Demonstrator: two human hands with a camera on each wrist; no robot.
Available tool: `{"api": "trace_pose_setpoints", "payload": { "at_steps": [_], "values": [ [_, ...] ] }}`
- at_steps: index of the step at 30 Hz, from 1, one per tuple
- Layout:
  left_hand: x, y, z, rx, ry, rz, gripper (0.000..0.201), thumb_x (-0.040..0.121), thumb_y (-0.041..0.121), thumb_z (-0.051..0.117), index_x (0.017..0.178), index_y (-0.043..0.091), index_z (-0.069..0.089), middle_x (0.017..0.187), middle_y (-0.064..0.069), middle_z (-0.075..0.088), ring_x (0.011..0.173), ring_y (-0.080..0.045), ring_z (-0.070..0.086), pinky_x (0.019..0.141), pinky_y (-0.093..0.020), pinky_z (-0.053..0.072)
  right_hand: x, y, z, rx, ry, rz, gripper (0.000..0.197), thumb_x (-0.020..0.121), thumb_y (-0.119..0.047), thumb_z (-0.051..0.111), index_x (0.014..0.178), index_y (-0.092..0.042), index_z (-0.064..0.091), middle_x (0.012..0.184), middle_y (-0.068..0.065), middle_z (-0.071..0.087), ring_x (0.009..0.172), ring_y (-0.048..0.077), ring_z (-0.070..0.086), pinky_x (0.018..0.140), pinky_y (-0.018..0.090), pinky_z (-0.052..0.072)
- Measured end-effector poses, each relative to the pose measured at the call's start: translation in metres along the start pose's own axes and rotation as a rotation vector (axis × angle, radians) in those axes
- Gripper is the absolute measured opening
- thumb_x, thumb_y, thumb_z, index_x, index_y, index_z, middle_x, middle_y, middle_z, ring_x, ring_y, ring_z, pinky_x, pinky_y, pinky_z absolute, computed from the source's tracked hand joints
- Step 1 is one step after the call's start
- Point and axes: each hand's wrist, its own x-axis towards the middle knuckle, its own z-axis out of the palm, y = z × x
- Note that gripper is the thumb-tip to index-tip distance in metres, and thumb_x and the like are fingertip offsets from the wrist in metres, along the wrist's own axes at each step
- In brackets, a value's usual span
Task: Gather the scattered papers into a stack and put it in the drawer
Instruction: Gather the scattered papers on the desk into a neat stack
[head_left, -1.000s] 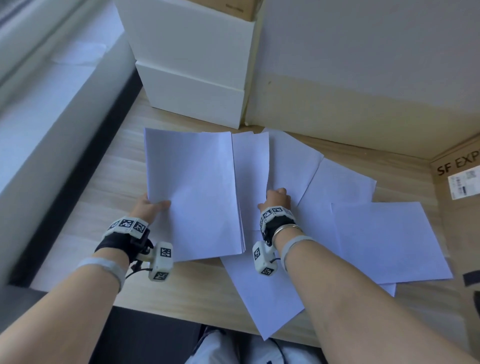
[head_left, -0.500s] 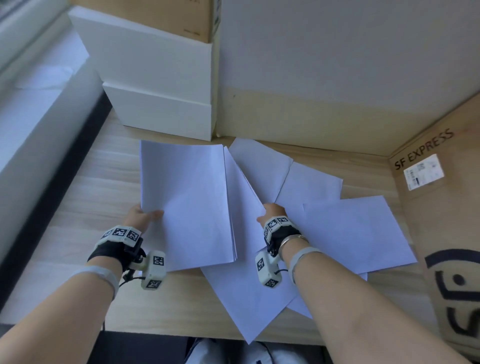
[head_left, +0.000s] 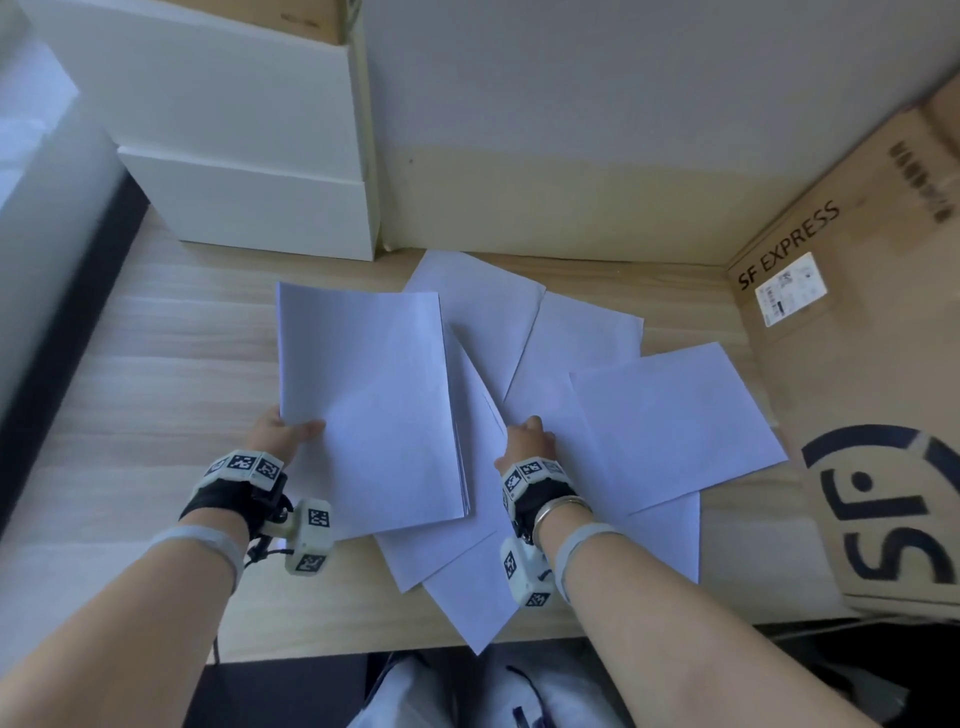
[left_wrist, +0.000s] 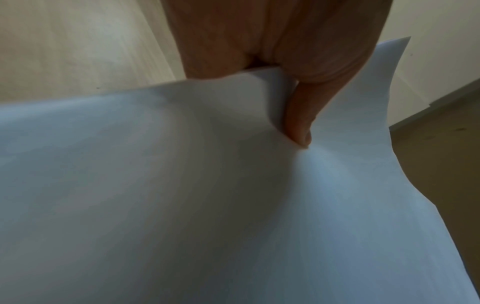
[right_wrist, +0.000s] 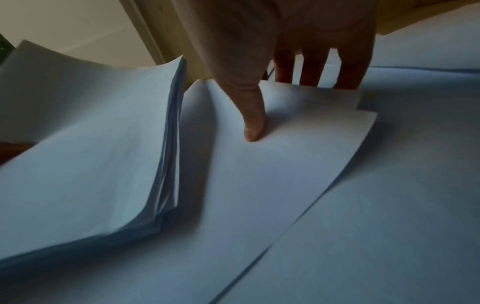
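Wood makes up the desk (head_left: 156, 364) I am working at, with a pale wall (head_left: 597, 104) behind it. White boxes (head_left: 234, 156) sit at the back left, and a big brown cardboard box (head_left: 883, 364) stands at the right edge.

Loose sheets of paper (head_left: 675, 431) lie fanned out over the middle and right of the desk, one on top of another. Some poke out past the near edge.

On the left is my stack of paper (head_left: 374, 405). It rests partly over the loose sheets, and its right side is lifted a little.

My left hand (head_left: 283, 431) pinches the stack's left edge, thumb (left_wrist: 298, 123) on top and the other fingers under it.

My right hand (head_left: 527, 441) pinches one loose sheet (right_wrist: 272, 164) just right of the stack. Its thumb (right_wrist: 253, 123) presses on top and its fingers (right_wrist: 309, 67) go under the far edge.
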Motion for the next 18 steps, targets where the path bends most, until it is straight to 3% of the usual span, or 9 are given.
{"api": "trace_pose_setpoints", "payload": {
  "at_steps": [5, 8, 10, 11, 13, 16, 18],
  "values": [
    [0.002, 0.003, -0.001, 0.011, -0.009, -0.016, 0.04, 0.085, -0.004, 0.058, 0.124, -0.01, 0.052, 0.098, -0.016, 0.054, 0.089, -0.026, 0.051, 0.079, -0.033, 0.039, 0.002, 0.012, -0.007, 0.154, -0.01, -0.043, 0.037, 0.089, -0.013, 0.056, 0.126, -0.01, 0.05, 0.125, 0.015, 0.057, 0.114, 0.033, 0.058, 0.092, 0.034, 0.047],
    [0.002, 0.007, 0.0, 0.021, -0.013, -0.024, 0.04, 0.085, -0.005, 0.057, 0.124, -0.013, 0.05, 0.086, -0.012, 0.057, 0.067, -0.027, 0.051, 0.068, -0.032, 0.042, 0.004, 0.023, -0.013, 0.295, 0.033, -0.074, 0.035, 0.088, -0.013, 0.059, 0.122, -0.013, 0.051, 0.116, 0.017, 0.062, 0.106, 0.033, 0.061, 0.089, 0.035, 0.05],
    [0.002, 0.01, 0.001, 0.016, -0.023, -0.027, 0.039, 0.086, -0.006, 0.057, 0.124, -0.012, 0.05, 0.08, -0.011, 0.057, 0.062, -0.025, 0.048, 0.06, -0.028, 0.046, 0.008, 0.033, -0.022, 0.413, 0.078, -0.091, 0.03, 0.087, -0.008, 0.059, 0.115, -0.015, 0.053, 0.109, 0.011, 0.064, 0.099, 0.029, 0.063, 0.085, 0.03, 0.05],
    [0.001, 0.012, 0.001, 0.018, -0.02, -0.026, 0.039, 0.086, -0.005, 0.057, 0.124, -0.01, 0.05, 0.084, -0.013, 0.058, 0.068, -0.029, 0.051, 0.062, -0.027, 0.048, 0.009, 0.037, -0.028, 0.473, 0.103, -0.091, 0.032, 0.087, -0.005, 0.057, 0.116, -0.017, 0.054, 0.109, 0.007, 0.064, 0.099, 0.027, 0.063, 0.084, 0.027, 0.048],
    [0.004, 0.013, 0.002, 0.032, -0.01, -0.032, 0.043, 0.086, -0.004, 0.058, 0.127, -0.01, 0.049, 0.1, -0.02, 0.057, 0.089, -0.028, 0.052, 0.077, -0.032, 0.044, 0.01, 0.045, -0.044, 0.564, 0.163, -0.082, 0.04, 0.087, -0.001, 0.054, 0.123, -0.018, 0.054, 0.115, 0.003, 0.063, 0.103, 0.024, 0.061, 0.084, 0.022, 0.043],
    [0.008, 0.016, 0.004, 0.049, -0.013, -0.048, 0.043, 0.085, -0.003, 0.058, 0.127, -0.01, 0.049, 0.105, -0.019, 0.056, 0.095, -0.031, 0.053, 0.086, -0.039, 0.042, 0.014, 0.056, -0.067, 0.668, 0.259, -0.061, 0.043, 0.087, 0.003, 0.051, 0.125, -0.016, 0.055, 0.122, 0.004, 0.063, 0.109, 0.022, 0.059, 0.085, 0.019, 0.038],
    [0.008, 0.02, 0.006, 0.084, -0.007, -0.071, 0.044, 0.085, 0.0, 0.061, 0.127, -0.007, 0.051, 0.117, -0.024, 0.06, 0.104, -0.04, 0.058, 0.091, -0.044, 0.045, 0.017, 0.065, -0.08, 0.727, 0.314, -0.049, 0.045, 0.086, 0.005, 0.05, 0.127, -0.013, 0.056, 0.124, 0.006, 0.064, 0.111, 0.024, 0.06, 0.086, 0.02, 0.04]
  ]
}}
